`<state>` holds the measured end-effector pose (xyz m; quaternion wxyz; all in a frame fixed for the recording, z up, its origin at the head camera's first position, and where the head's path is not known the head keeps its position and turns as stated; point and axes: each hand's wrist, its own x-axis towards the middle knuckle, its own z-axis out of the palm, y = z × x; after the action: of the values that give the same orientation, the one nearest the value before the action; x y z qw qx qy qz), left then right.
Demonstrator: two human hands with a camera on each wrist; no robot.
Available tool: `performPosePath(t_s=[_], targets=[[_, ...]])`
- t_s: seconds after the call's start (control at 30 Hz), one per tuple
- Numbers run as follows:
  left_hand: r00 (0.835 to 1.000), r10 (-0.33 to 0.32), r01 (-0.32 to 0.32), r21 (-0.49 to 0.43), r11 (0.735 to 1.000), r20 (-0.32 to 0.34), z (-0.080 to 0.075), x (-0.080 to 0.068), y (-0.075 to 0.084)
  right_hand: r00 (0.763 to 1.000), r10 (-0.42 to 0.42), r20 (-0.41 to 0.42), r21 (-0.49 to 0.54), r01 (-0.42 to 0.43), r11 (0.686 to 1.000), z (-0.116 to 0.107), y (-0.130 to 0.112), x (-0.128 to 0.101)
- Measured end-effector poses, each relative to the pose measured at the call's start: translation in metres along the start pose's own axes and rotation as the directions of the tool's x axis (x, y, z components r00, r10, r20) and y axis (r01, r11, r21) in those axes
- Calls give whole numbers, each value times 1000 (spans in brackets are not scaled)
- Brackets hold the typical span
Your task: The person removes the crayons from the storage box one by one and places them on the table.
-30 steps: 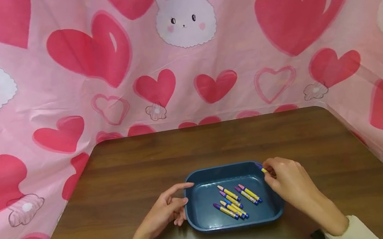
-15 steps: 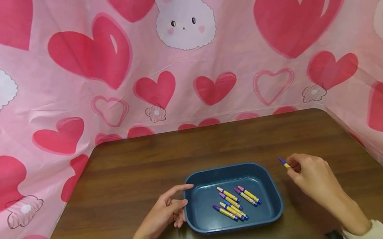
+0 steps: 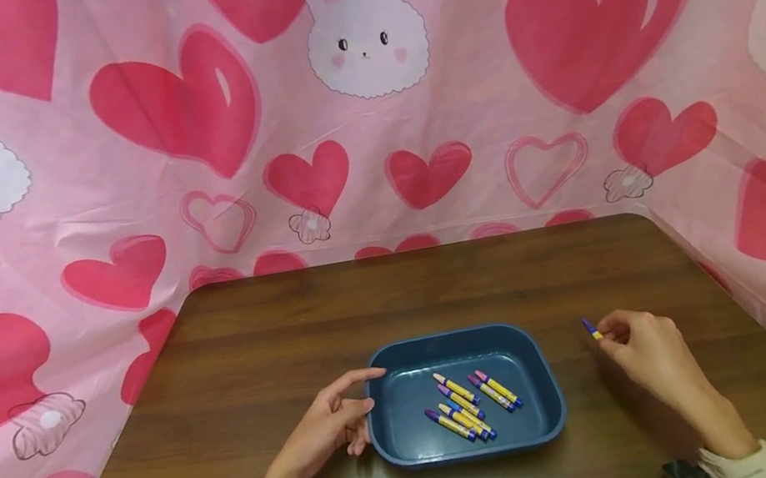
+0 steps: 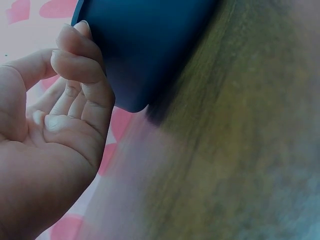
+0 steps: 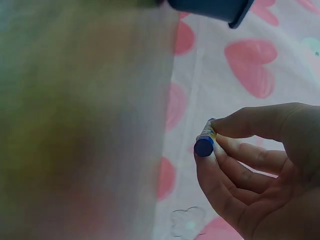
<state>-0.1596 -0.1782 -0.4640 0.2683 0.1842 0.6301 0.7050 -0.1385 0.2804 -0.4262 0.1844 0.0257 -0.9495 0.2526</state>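
A dark blue tray (image 3: 474, 454) stands on the table with several crayons (image 3: 497, 386) lying in it, in yellow and blue wrappers. At its left end my left hand (image 3: 330, 421) rests against the rim, the index finger stretched over it and the thumb touching the side. In the left wrist view fingertips (image 4: 82, 30) meet the tray's edge. To the right of the tray, apart from it, my right hand (image 3: 648, 351) pinches a purple-tipped crayon (image 3: 592, 329) between thumb and fingers. The right wrist view shows this crayon's blue end (image 5: 204, 146) towards the camera.
The brown wooden table (image 3: 407, 294) has rounded far corners. A pink cloth (image 3: 349, 126) with hearts and rabbits hangs behind it and along both sides.
My right hand has moved with its crayon from over the tray's right rim out to the right, slowing lately. The left hand and the tray have stayed in place.
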Motion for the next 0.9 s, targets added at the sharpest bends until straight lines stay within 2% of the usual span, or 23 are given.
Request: performPosePath(t_s=[0.23, 0.4, 0.6, 0.9], targets=[[1000, -16, 16, 4, 1000, -4, -1, 0, -1, 980, 116, 159, 63, -127, 990, 5, 16, -9], [1000, 1, -1, 13, 1000, 4, -1, -1, 2, 975, 134, 178, 63, -147, 987, 5, 24, -8], [1000, 26, -26, 21, 999, -8, -5, -4, 6, 968, 118, 223, 44, -131, 990, 7, 22, -3], [1000, 14, -14, 9, 1000, 17, -1, -1, 2, 958, 139, 252, 5, -145, 989, 4, 24, -12]])
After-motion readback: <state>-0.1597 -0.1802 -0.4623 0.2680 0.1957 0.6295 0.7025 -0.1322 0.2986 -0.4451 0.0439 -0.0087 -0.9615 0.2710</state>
